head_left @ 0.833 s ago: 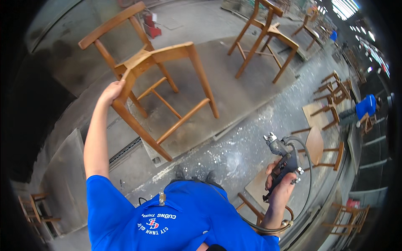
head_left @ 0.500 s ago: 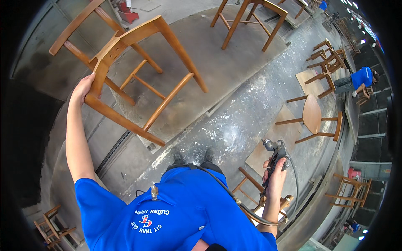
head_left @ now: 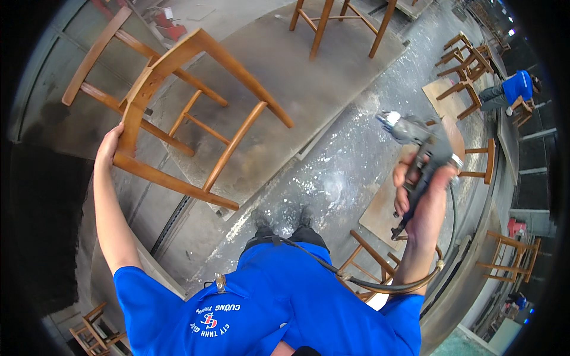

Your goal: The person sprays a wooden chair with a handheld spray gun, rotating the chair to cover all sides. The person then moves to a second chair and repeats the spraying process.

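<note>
At the left, my left hand [head_left: 110, 146] is closed on the edge of a brown wooden chair frame [head_left: 236, 146]. The frame has no seat and is tipped, with its legs pointing right and its backrest toward the upper left. My right hand [head_left: 428, 200] is wrapped round the grip of a spray gun [head_left: 428, 148], raised at the right and slightly smeared by motion. The gun's metal head points to the upper left, away from the chair frame. A dark hose [head_left: 386, 289] loops past my right forearm and across my waist.
A low grey platform [head_left: 285, 77] lies under the chair frame, with another wooden frame [head_left: 320, 35] on its far part. Several chairs stand along the right side, one [head_left: 371, 255] close below my right hand. A person in blue [head_left: 516, 88] works at the far right.
My right hand has risen with the spray gun, moving up and to the right and nearer the camera. My left hand keeps its hold, and the chair frame has shifted slightly.
</note>
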Demonstrator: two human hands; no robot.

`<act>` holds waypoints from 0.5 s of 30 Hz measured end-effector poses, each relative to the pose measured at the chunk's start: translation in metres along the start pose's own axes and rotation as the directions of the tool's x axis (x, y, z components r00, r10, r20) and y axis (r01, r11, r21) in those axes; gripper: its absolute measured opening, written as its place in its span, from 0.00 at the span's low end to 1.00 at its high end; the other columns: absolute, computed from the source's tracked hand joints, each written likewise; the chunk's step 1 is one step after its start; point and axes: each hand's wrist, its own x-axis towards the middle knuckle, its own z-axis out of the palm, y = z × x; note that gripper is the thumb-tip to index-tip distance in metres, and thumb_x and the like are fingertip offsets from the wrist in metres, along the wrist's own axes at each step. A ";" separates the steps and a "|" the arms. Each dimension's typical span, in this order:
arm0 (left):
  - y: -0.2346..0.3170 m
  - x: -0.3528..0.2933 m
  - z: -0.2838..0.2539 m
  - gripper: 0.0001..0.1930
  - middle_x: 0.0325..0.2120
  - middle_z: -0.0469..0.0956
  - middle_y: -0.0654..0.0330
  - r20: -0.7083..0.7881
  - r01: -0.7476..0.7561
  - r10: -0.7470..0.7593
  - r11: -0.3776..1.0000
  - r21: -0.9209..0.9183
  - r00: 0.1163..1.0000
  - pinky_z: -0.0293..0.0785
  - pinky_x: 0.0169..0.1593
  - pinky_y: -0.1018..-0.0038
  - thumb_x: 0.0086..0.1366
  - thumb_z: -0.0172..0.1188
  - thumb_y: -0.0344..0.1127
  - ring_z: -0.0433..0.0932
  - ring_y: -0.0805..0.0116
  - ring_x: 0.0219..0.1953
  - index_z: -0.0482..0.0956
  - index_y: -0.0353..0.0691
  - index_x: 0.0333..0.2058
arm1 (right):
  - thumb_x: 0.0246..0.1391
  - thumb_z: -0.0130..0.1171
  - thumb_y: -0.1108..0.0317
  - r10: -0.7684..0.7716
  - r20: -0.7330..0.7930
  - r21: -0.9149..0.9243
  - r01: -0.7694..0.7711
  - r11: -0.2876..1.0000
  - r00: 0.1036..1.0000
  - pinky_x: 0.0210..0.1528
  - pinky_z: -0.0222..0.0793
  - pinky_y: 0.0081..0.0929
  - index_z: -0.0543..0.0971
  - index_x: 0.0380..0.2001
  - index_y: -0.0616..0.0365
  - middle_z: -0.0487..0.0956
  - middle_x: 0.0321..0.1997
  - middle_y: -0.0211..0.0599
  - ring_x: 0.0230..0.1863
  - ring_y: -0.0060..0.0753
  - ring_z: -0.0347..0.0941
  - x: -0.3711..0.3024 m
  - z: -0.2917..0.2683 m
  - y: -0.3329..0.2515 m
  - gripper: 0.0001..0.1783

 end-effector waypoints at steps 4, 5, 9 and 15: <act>0.002 0.021 -0.019 0.27 0.31 0.79 0.52 -0.022 0.093 -0.093 0.996 -0.016 0.995 0.80 0.29 0.60 0.72 0.48 0.58 0.80 0.58 0.27 0.74 0.37 0.48 | 0.65 0.39 0.30 0.161 -0.092 -0.224 -0.178 0.958 0.983 0.12 0.54 0.17 0.73 0.43 0.63 0.77 0.27 0.33 0.12 0.15 0.59 0.013 -0.023 0.045 0.40; 0.003 0.028 -0.027 0.27 0.30 0.79 0.53 -0.003 0.094 -0.094 0.995 -0.023 0.996 0.79 0.30 0.61 0.72 0.48 0.58 0.80 0.59 0.27 0.75 0.37 0.48 | 0.66 0.39 0.31 0.234 -0.184 -0.245 -0.275 0.930 0.955 0.12 0.54 0.17 0.74 0.42 0.63 0.77 0.26 0.33 0.11 0.15 0.59 0.008 -0.029 0.058 0.39; 0.014 0.062 -0.063 0.29 0.34 0.82 0.55 -0.180 -0.071 0.161 0.903 0.424 0.970 0.75 0.37 0.71 0.71 0.51 0.59 0.79 0.69 0.30 0.82 0.33 0.45 | 0.66 0.38 0.32 0.260 -0.252 -0.145 -0.302 0.942 0.932 0.12 0.54 0.16 0.73 0.43 0.63 0.77 0.26 0.33 0.11 0.15 0.59 -0.023 -0.051 0.091 0.39; 0.022 0.094 -0.078 0.37 0.50 0.79 0.39 -0.461 0.245 0.421 0.473 0.846 0.781 0.70 0.59 0.56 0.71 0.40 0.62 0.76 0.44 0.56 0.79 0.31 0.52 | 0.66 0.38 0.31 0.267 -0.312 -0.230 -0.345 0.910 0.912 0.12 0.54 0.17 0.72 0.46 0.63 0.76 0.27 0.33 0.12 0.16 0.60 -0.051 -0.057 0.106 0.39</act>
